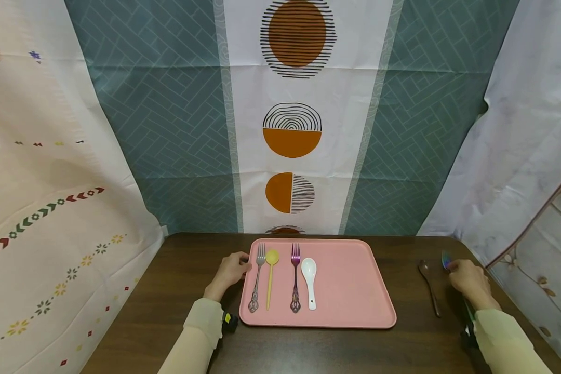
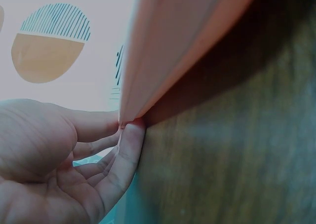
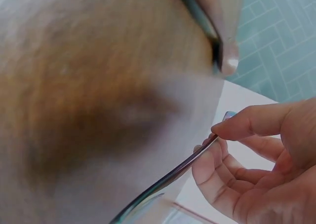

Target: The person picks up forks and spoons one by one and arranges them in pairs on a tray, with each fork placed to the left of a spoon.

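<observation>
My left hand (image 1: 229,272) pinches the left rim of a pink tray (image 1: 350,283), thumb above and fingers below in the left wrist view. On the tray, from left to right, lie a silver fork (image 1: 261,255), a yellow spoon (image 1: 272,256), a purple-headed fork (image 1: 295,255) and a white soup spoon (image 1: 309,268). At the table's right side my right hand (image 1: 469,281) pinches an iridescent fork (image 1: 445,259) between thumb and fingers; its shiny handle (image 3: 173,173) slants down in the right wrist view. Left of this hand a brown spoon (image 1: 430,286) lies on the table.
The dark wooden table (image 1: 336,353) carries everything. A patterned green and white cloth (image 1: 182,130) hangs behind it. Pale curtains (image 1: 519,130) hang at both sides, and a rounded patterned panel (image 1: 542,259) stands close to the right edge.
</observation>
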